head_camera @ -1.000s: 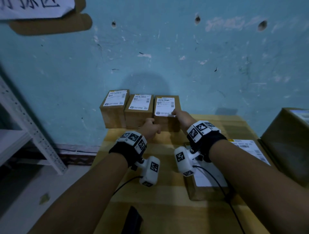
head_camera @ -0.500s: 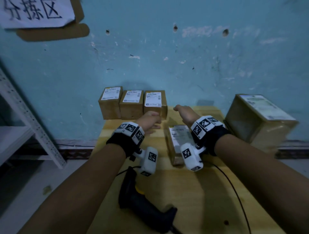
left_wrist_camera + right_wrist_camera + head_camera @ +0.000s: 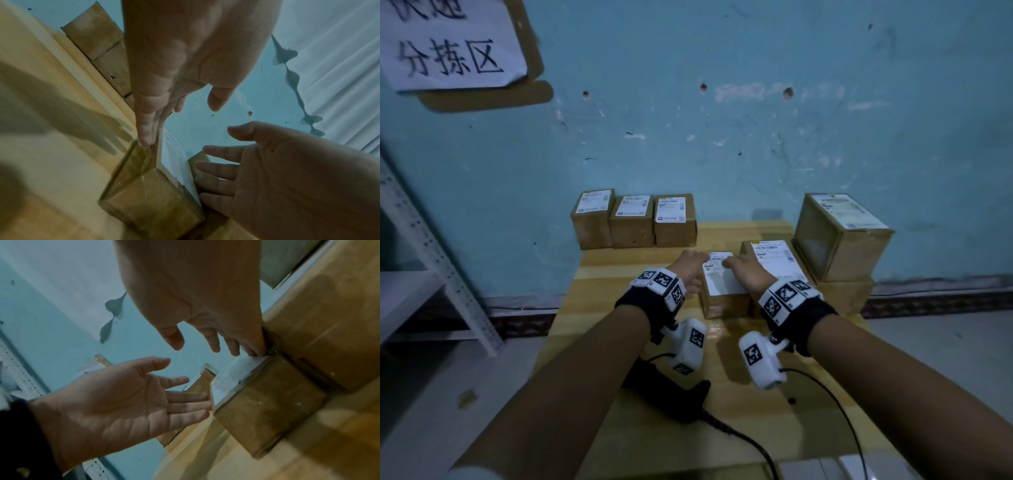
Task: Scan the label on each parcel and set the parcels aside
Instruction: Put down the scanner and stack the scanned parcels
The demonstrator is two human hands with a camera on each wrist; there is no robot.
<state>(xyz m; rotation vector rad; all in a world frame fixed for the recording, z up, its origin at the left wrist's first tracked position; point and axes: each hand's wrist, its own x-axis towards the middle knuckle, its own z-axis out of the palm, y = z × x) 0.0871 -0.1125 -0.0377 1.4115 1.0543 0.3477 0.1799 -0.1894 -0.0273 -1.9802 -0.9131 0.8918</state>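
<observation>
A small brown parcel [image 3: 722,286] with a white label on top lies in the middle of the wooden table [image 3: 619,267]. My left hand [image 3: 690,270] has straight fingers [image 3: 146,138] against the parcel's [image 3: 148,194] left side. My right hand [image 3: 743,272] is on its right side, fingers spread and relaxed, the little finger [image 3: 257,348] at the parcel's [image 3: 267,410] top edge. Neither hand is curled round it. A black corded scanner [image 3: 664,387] lies on the table under my left wrist.
Three labelled parcels [image 3: 631,221] stand in a row against the blue wall at the back left. A flatter labelled parcel [image 3: 774,255] lies right of the small one. A big box [image 3: 839,236] sits on another box at the right. A metal shelf [image 3: 431,260] stands left.
Both hands left the rightmost parcel of the back row, drew back toward me and now flank the small parcel in the middle. The head view tilted down, bringing the scanner into sight.
</observation>
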